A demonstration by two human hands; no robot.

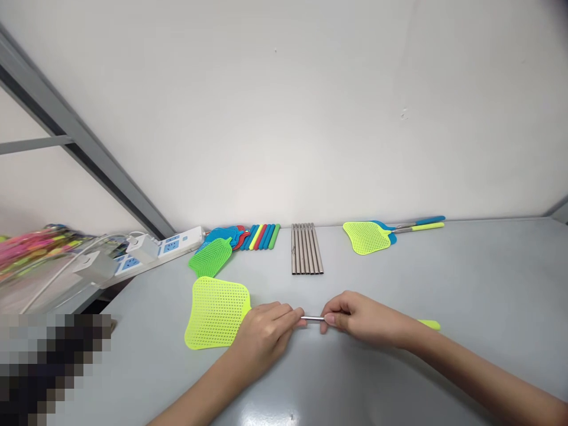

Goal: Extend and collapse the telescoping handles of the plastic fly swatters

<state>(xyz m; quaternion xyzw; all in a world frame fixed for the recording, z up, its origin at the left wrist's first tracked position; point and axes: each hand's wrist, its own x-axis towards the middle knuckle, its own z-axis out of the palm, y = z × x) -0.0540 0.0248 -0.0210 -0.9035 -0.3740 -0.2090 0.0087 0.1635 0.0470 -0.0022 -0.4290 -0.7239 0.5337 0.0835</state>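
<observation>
Both hands are at the middle front of the grey table, closed on one fly swatter. The yellow swatter head (217,312) lies to the left, its neck under my left hand (270,328), whose fingers are wrapped round the shaft. A short piece of thin metal rod (313,318) shows between the hands. My right hand (350,316) pinches that rod with thumb and fingers. Past the right wrist the end of a yellow handle (429,325) sticks out; the part between is hidden by the hand and forearm.
Along the wall stand green (213,257) and blue (222,236) swatter heads, coloured handles (261,236), a row of metal tubes (306,248) and, at right, swatters with yellow (367,236) and blue parts. A power strip (177,245) with chargers lies at the left edge of the table (488,284).
</observation>
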